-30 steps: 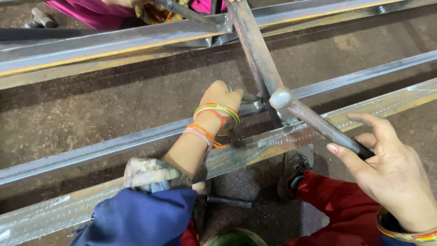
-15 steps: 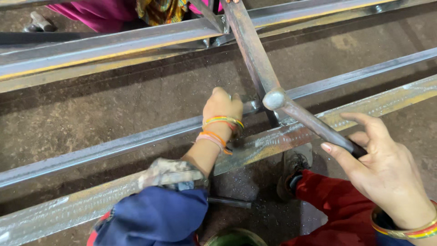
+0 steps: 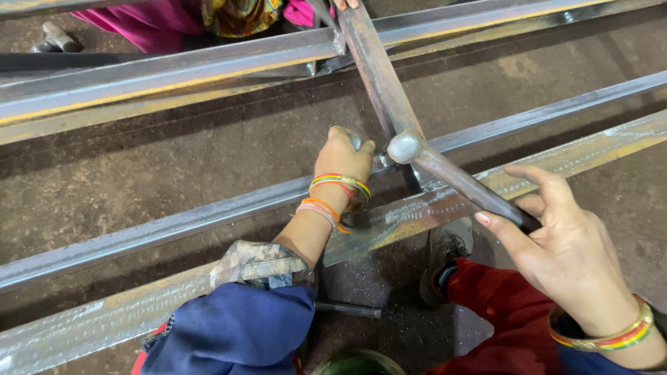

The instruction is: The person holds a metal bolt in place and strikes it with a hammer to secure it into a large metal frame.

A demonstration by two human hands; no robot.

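Left hand point(image 3: 344, 154): reaches forward from a blue sleeve point(image 3: 233, 330) with a patterned cuff point(image 3: 258, 264), fingers curled shut over a small grey metal piece point(image 3: 355, 139) at the joint where the cross bar point(image 3: 375, 66) meets the middle steel rail point(image 3: 208, 212); what exactly the piece is cannot be told, most of it being hidden under the fingers. Striped bangles point(image 3: 340, 184) and orange thread bands point(image 3: 319, 208) on that wrist. Right hand point(image 3: 566, 243): grips the dark handle of a hammer point(image 3: 458, 182), thumb and index finger extended along the shaft, the remaining fingers wrapped beneath; a striped bangle point(image 3: 604, 337) at the wrist. Hammer's rounded steel head point(image 3: 405, 147) lies against the cross bar just beside the left hand, at the joint. Near steel rail point(image 3: 139, 305): runs diagonally below both hands, speckled with weld spatter, passing under the hammer shaft. Far rails point(image 3: 174, 66): two heavier steel lengths across the top, the cross bar resting on them. Beyond these, another person's pink and patterned garments point(image 3: 236, 14), with fingertips point(image 3: 346, 4) at the cross bar's far end. Below the rails: a worn shoe point(image 3: 445, 250), red trouser legs point(image 3: 500, 305), a thin rod point(image 3: 347, 309) lying on the dusty floor point(image 3: 139, 167), and the rim of a green vessel point(image 3: 358, 362) at the bottom edge.
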